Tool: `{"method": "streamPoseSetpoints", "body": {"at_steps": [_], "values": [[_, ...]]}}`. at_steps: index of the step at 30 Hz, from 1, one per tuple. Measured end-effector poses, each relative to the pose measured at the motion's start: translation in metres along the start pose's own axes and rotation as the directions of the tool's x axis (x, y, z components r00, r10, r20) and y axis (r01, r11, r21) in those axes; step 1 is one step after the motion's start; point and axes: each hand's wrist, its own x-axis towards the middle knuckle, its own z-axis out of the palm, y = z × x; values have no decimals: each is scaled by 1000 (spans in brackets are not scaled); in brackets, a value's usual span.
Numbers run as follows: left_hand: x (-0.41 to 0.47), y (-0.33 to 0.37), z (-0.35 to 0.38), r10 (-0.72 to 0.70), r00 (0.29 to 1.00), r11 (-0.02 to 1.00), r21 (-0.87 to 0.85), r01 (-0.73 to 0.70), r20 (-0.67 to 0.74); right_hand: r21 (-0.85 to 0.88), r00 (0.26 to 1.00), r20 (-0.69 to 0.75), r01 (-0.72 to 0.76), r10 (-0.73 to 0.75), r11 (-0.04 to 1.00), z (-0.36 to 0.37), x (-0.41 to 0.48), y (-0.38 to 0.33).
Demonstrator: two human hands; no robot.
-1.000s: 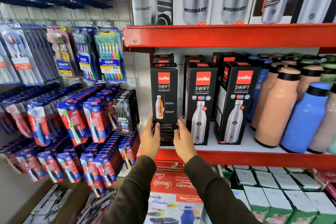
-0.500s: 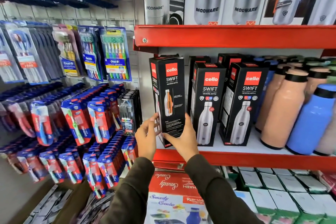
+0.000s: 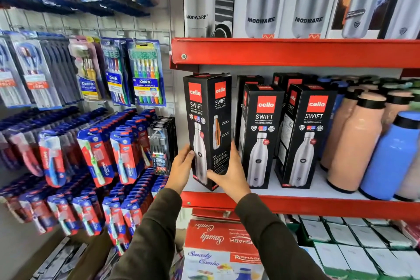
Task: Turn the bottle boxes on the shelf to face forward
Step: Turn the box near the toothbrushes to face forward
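Observation:
Three black Cello Swift bottle boxes stand at the front of the red shelf (image 3: 295,204). The leftmost box (image 3: 208,120) is turned corner-on, showing both its steel-bottle face and its side face. My left hand (image 3: 181,168) grips its lower left edge and my right hand (image 3: 229,175) wraps its lower right side and front. The middle box (image 3: 261,134) and the right box (image 3: 306,134) stand with their bottle pictures to the front. More black boxes stand behind them, mostly hidden.
Peach bottles (image 3: 354,141) and a blue bottle (image 3: 391,154) crowd the shelf's right side. Toothbrush packs (image 3: 145,73) hang on the wall at left. Modware boxes (image 3: 261,0) fill the shelf above. A red combo box (image 3: 218,248) sits below.
The leftmost box has been rotated about its upright axis from side face forward to corner-on, bringing the steel-bottle face into view. Both hands stayed on it.

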Motion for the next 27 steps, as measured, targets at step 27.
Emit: {"method": "streamPoseSetpoints", "body": {"at_steps": [27], "values": [[-19, -24, 29, 130, 980, 984, 142, -109, -148, -114, 997, 49, -53, 59, 992, 0, 5, 27]]}}
